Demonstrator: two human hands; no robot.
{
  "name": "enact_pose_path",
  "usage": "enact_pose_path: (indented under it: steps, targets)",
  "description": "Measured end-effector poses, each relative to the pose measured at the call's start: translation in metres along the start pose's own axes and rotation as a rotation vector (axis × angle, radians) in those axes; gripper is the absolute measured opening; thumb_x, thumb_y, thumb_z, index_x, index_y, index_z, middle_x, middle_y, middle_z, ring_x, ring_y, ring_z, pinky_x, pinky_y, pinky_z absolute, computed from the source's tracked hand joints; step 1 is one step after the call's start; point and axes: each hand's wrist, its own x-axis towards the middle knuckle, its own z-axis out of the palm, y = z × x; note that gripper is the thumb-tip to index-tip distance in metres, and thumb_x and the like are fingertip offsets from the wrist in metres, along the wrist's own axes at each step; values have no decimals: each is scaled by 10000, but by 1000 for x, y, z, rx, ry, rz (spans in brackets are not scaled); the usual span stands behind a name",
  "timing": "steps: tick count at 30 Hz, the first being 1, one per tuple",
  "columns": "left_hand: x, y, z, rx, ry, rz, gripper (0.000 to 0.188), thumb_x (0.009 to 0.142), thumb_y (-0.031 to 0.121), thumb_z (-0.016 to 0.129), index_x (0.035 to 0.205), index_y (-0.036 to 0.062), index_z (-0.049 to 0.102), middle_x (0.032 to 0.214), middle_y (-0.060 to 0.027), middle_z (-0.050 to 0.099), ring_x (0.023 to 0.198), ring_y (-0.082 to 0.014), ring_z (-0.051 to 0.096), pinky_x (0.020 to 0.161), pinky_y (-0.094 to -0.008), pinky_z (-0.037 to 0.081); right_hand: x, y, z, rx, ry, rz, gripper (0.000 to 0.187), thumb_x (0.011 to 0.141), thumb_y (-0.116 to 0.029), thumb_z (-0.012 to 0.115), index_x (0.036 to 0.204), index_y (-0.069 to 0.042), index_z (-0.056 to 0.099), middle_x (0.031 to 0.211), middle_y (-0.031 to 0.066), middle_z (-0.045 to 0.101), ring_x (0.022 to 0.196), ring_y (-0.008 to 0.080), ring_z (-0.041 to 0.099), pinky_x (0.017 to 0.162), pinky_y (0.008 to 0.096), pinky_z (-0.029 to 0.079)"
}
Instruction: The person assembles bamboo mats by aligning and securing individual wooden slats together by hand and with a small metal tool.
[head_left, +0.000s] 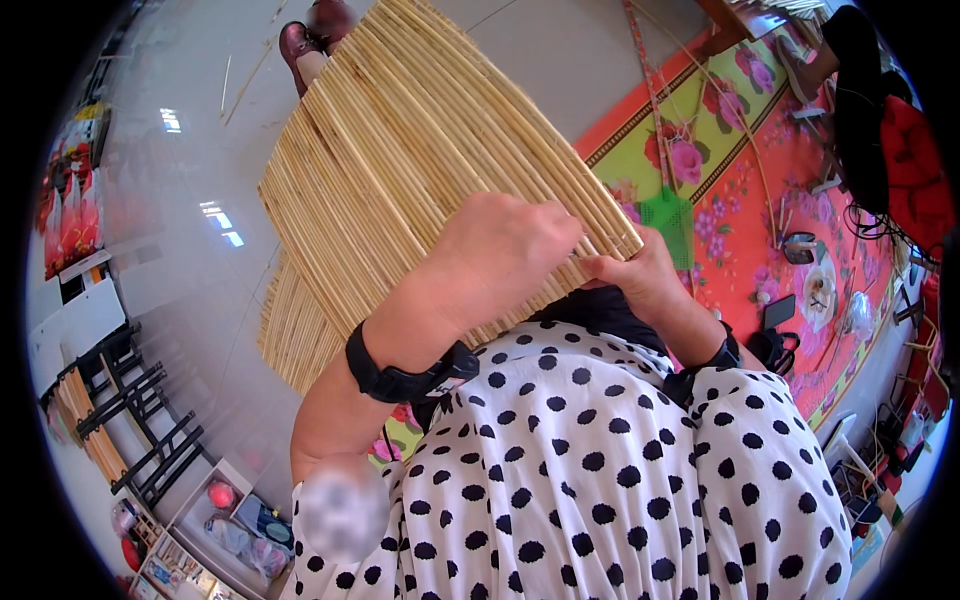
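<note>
A stiff panel of pale yellow reed stalks (400, 150), laid side by side, slants across the middle in front of me. My right hand (655, 275) grips its near right corner, thumb on top and fingers hidden below. Closed into a fist, my left hand (505, 245) rests over the panel close to that same edge. Whatever its fingers pinch, if anything, is hidden. Beneath the panel's left side, another reed piece (295, 325) shows in part.
Red and green floral matting (715, 215) covers the floor at right, with a green fly swatter (665, 225), a phone (778, 312) and loose stalks. Dark red shoes (297, 55) stand beyond the panel. Black metal frames (140, 415) and an open box (215, 505) are left.
</note>
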Motion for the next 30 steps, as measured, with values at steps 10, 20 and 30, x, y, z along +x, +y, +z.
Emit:
enact_pose_path:
  steps: [10,20,30]
  targets:
    - [-33,-5,12,-343,190,-278,270,742,161,669,989,92,582,857,-88,577,771,-290,599,637,-363,492,1,15,1,-152,90,-85,258,663,-41,689,887,63,613,764,56,628,670,139,611,581,273,530]
    - [-33,4,17,-376,255,-199,248,692,33,667,916,18,560,793,-113,531,693,-280,586,598,-358,466,7,20,9,51,61,-65,293,649,-29,682,914,60,594,796,82,624,647,142,617,564,260,552]
    - [-30,9,27,-116,330,-74,173,725,69,649,887,62,587,787,-81,561,699,-286,562,596,-380,447,7,28,6,-54,115,-157,260,649,-40,675,887,45,615,755,49,618,630,121,602,541,252,522]
